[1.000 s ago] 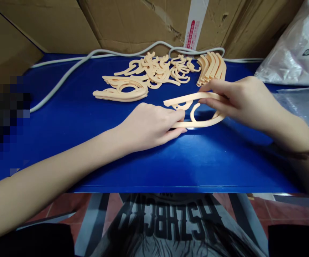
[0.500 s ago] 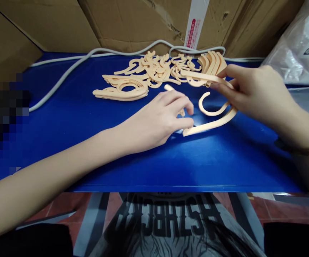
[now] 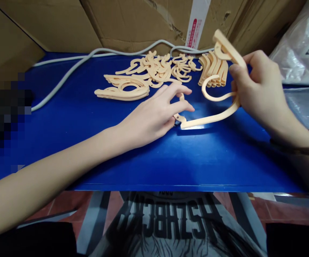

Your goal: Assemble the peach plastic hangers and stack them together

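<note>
My right hand grips a cream plastic hanger near its middle. One arm of it points up and left, the other reaches down to the left, and its hook curls between them. My left hand is at the lower arm's tip, thumb and fingers apart. A small cream piece shows beside the left fingers, partly hidden; whether the hand touches it is unclear. Behind lie a pile of loose cream hooks and pieces and a row of curved arms.
Stacked cream hanger parts lie on the blue table, left of the loose pile. A grey cable runs along the back. Cardboard stands behind, and clear plastic bags are at the right.
My right hand has raised and tilted the hanger, its upper arm swinging upward. The left hand's fingers have spread and drawn slightly away from the lower tip.
</note>
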`<move>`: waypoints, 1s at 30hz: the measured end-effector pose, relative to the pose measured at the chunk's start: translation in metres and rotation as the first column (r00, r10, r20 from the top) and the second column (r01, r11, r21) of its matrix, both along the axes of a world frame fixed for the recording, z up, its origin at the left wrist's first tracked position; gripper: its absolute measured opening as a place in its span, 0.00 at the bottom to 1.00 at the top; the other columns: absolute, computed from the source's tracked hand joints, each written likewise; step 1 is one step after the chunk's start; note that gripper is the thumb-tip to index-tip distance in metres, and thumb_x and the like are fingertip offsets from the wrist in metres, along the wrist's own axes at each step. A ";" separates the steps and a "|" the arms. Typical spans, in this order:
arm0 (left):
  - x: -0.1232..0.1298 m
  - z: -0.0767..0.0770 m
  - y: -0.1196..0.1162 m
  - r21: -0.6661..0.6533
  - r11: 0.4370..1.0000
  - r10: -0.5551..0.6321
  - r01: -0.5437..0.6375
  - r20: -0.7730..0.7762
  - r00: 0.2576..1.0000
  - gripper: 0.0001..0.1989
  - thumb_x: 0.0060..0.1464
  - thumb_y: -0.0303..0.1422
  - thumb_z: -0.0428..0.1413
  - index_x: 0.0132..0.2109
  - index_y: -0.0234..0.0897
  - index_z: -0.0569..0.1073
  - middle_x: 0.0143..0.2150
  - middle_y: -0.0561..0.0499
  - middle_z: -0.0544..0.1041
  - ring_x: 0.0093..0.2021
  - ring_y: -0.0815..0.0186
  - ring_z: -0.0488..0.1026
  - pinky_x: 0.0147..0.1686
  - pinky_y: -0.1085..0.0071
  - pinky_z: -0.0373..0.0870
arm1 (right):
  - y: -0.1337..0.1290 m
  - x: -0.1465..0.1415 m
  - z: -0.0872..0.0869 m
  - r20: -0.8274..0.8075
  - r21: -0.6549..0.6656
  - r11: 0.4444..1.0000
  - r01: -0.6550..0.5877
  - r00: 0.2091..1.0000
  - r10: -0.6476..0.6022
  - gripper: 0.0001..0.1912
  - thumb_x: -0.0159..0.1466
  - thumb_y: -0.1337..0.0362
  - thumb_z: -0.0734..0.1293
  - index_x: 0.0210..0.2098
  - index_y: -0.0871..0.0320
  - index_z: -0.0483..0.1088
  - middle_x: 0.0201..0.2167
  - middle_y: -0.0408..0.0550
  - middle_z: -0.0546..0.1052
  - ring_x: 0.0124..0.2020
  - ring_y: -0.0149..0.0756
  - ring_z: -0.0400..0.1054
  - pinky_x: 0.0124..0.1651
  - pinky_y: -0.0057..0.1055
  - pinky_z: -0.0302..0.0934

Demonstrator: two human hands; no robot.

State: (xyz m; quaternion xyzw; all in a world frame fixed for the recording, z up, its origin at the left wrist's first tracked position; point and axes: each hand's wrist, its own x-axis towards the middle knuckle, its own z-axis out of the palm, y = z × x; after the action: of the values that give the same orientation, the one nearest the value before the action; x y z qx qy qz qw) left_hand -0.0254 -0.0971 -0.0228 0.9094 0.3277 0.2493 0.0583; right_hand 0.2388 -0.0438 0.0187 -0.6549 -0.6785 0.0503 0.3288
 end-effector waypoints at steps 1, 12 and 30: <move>0.001 0.001 -0.001 -0.012 1.000 -0.026 0.026 0.003 1.000 0.27 0.62 0.16 0.48 0.61 0.42 0.77 0.72 0.42 0.72 0.72 0.53 0.70 0.69 0.49 0.72 | 0.000 -0.001 -0.002 -0.106 0.002 1.000 -0.002 0.994 0.002 0.08 0.74 0.62 0.66 0.38 0.50 0.63 0.31 0.48 0.75 0.31 0.41 0.70 0.39 0.41 0.64; 0.008 0.005 -0.008 -0.175 0.976 -0.110 0.127 0.108 0.988 0.16 0.70 0.35 0.63 0.61 0.37 0.74 0.63 0.38 0.76 0.63 0.52 0.77 0.60 0.58 0.78 | 0.006 -0.011 -0.019 -0.471 0.009 0.999 -0.042 0.881 0.042 0.12 0.73 0.69 0.62 0.40 0.47 0.53 0.30 0.40 0.72 0.22 0.32 0.65 0.27 0.33 0.64; 0.012 0.001 -0.014 -0.065 0.969 -0.244 0.240 -0.063 0.968 0.18 0.65 0.18 0.50 0.58 0.33 0.75 0.63 0.38 0.78 0.62 0.49 0.74 0.62 0.49 0.71 | 0.002 0.001 -0.035 -0.107 0.003 0.937 -0.350 0.931 0.349 0.08 0.76 0.59 0.65 0.45 0.49 0.58 0.36 0.44 0.76 0.35 0.40 0.73 0.44 0.41 0.71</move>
State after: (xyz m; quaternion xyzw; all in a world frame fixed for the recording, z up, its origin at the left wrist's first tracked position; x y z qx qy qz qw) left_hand -0.0132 -0.1112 -0.0216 0.9489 0.2228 0.1985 0.1025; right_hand 0.2397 -0.0421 -0.0164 -0.5227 -0.7653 0.1482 0.3451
